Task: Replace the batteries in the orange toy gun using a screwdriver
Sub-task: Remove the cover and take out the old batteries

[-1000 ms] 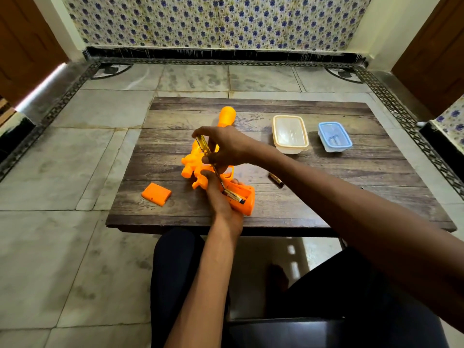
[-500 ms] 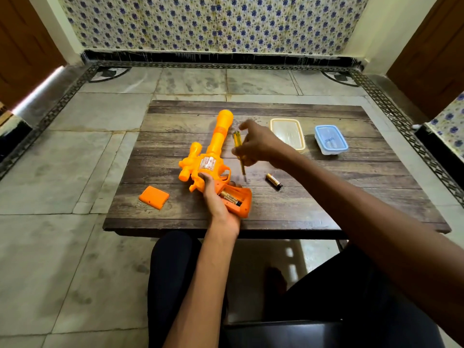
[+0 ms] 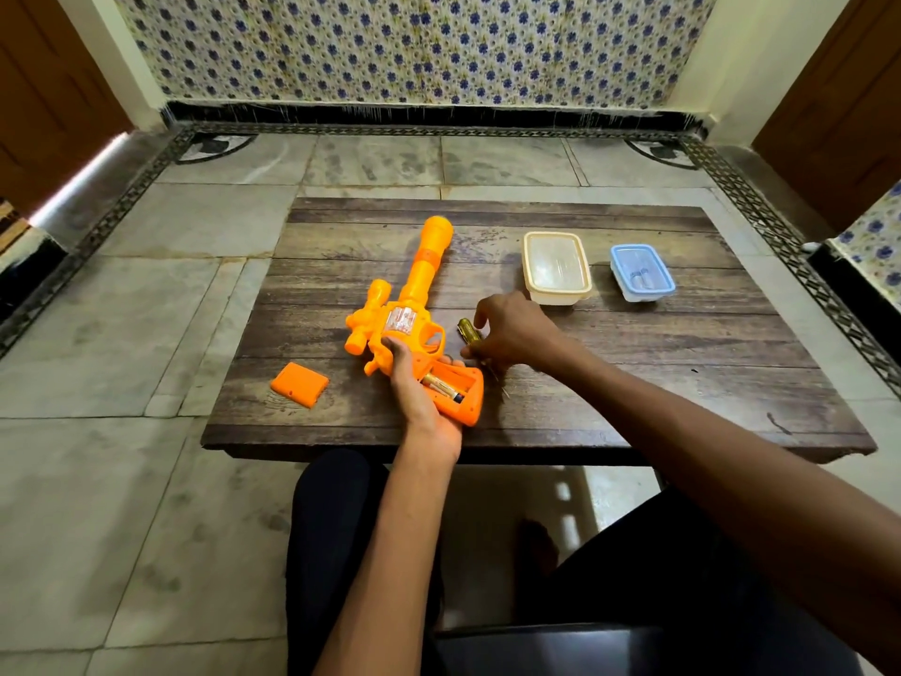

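Head view: the left hand (image 3: 413,388) grasps the orange toy gun (image 3: 423,275) by its grip, a battery (image 3: 441,384) showing in the open compartment beside it. To its right, the right hand (image 3: 517,331) arches over the screwdriver (image 3: 468,330), hiding the shaft, and whether it grips cannot be told. An orange cover (image 3: 300,384) lies left of the left hand, and a cream box (image 3: 557,265) and a blue box (image 3: 641,271) stand beyond the right hand

Toy gun (image 3: 419,295): solid orange. Battery cover (image 3: 299,384): the same orange. Battery (image 3: 441,386) in the gun's grip: gold with a black end. Screwdriver (image 3: 469,330) handle: translucent amber-yellow. Desk (image 3: 634,383): dark brown, plank wood grain. Cream container (image 3: 557,268): cream rim, clear lid. Blue container (image 3: 641,272): light blue rim, clear lid. Wall (image 3: 414,46): white tiles with a repeating blue flower pattern. Floor (image 3: 146,334): mottled grey marble, bordered by a black geometric band.
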